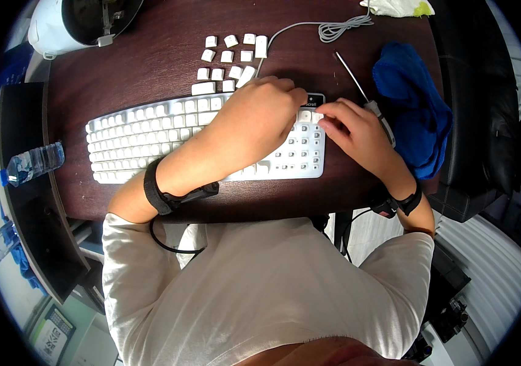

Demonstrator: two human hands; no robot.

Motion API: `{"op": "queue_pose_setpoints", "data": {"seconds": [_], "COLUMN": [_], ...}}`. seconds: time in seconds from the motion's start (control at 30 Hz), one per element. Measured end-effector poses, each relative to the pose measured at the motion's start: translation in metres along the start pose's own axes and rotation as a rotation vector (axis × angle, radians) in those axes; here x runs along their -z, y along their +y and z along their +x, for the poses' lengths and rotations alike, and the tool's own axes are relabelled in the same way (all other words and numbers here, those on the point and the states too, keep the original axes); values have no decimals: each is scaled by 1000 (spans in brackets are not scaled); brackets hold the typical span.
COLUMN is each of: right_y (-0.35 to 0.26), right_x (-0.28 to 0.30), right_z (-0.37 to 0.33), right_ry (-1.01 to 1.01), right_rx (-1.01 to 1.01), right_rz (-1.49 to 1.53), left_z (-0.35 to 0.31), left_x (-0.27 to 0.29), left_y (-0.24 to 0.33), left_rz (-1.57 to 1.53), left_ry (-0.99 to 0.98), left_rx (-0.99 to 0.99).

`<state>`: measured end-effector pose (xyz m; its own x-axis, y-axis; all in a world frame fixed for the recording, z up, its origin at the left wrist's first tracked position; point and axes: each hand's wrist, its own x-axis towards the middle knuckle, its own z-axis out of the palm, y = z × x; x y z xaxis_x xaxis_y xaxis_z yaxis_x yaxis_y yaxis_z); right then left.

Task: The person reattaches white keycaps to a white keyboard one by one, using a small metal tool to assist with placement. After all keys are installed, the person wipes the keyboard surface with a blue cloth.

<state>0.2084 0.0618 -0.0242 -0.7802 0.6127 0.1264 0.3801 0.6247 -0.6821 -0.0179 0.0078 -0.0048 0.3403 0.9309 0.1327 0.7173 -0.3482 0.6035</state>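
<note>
A white keyboard lies across the near part of the table, its number pad at the right partly bare, with small switches showing. My left hand is closed over the upper right part of the keyboard. Its curled fingers hide whatever they hold, beside a black label strip. At the pad's upper right corner, my right hand pinches a white keycap between thumb and forefinger. Another keycap sits just left of it. Beyond the keyboard, several loose white keycaps stand in rough rows.
A screwdriver lies by my right hand, next to a blue cloth. A coiled grey cable and a pale cloth are at the back. A white pot-like appliance stands far left; a water bottle lies at the left edge.
</note>
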Motion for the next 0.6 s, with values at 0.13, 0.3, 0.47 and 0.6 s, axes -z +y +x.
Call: {"op": "queue_pose_setpoints", "data": {"seconds": [0.13, 0.3, 0.47, 0.6], "right_y": [0, 2, 0, 0], "right_x": [0, 1, 0, -5], "right_z": [1, 2, 4, 2], "right_ry": [11, 27, 38, 88], "right_rx": [24, 62, 29, -8], "right_rz": [-52, -74, -85, -120], "left_z": [0, 0, 0, 0], "left_x": [0, 1, 0, 1], "left_y": [1, 3, 2, 3], "left_rz": [19, 36, 46, 39], "left_ry": [-4, -18, -5, -7], "left_rx": [-3, -6, -19, -24]}}
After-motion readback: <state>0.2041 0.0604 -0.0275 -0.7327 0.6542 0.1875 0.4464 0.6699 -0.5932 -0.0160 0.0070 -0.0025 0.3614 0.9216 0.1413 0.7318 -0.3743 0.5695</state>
